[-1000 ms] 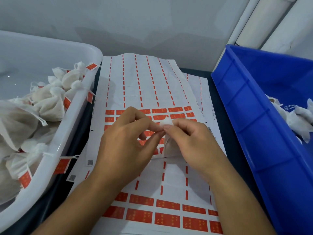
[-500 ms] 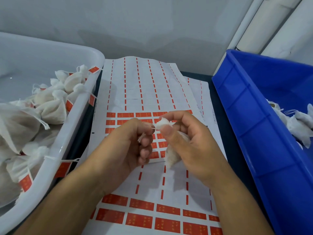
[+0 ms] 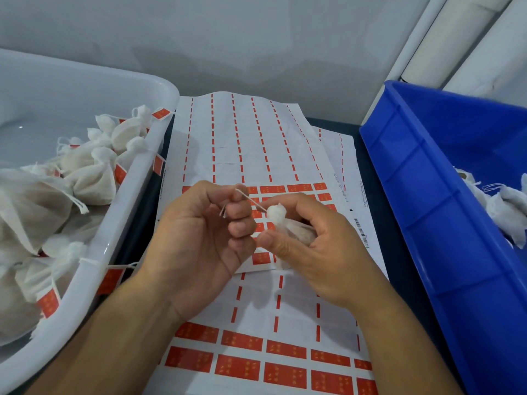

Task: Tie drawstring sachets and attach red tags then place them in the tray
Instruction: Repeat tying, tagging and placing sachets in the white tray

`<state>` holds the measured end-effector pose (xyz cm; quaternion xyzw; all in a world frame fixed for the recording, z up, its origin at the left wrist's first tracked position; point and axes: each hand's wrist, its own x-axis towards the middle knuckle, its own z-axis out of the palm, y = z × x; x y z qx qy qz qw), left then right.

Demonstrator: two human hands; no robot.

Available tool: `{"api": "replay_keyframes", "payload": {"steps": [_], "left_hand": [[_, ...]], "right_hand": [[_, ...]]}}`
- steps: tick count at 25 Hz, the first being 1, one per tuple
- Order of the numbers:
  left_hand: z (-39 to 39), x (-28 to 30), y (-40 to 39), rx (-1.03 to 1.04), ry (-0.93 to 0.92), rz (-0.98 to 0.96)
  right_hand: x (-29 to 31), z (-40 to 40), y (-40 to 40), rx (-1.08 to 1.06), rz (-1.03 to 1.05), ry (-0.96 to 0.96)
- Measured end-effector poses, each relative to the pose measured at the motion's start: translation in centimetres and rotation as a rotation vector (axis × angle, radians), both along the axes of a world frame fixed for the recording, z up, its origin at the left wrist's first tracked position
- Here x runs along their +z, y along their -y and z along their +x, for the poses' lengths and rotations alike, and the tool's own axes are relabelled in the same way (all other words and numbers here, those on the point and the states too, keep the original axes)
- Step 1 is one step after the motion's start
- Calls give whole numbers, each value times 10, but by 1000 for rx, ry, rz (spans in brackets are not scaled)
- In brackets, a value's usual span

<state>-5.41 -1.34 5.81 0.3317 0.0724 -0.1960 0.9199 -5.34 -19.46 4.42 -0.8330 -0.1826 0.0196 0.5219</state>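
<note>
We see the sachet, soft white gauze with a puffed, gathered top, cupped in the right hand above the sticker sheets. The left hand pinches its thin white drawstring, pulled taut. Glossy red tags line the paper. Tagged sachets fill the smooth white tray left; a blue plastic bin sits right.

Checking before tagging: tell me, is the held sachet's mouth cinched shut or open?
Shut: the sachet neck is bunched tight, its drawstring pulled taut by the left hand; right hand grips it.
</note>
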Motion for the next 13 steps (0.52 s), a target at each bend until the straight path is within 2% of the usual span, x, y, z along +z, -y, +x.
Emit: {"api": "replay_keyframes", "payload": {"steps": [2,5,8,9,11,13], "left_hand": [[1,-2,1,41,26,25],[2,-6,1,126,135,250],[4,-6,2,194,171,403],[5,-6,1,231,162,470],[7,-7,0,328,115,566],[10,-9,-2,395,32,516]], "right_hand": [[-2,1,1,-16,-23,-1],[-2,2,5,-68,-27,-72],[0,9,16,-363,-15,-108],[0,13,24,-478,-82,-104],[-2,19,47,-609,-357,-116],[-6,20,68,-627,-551,-209]]}}
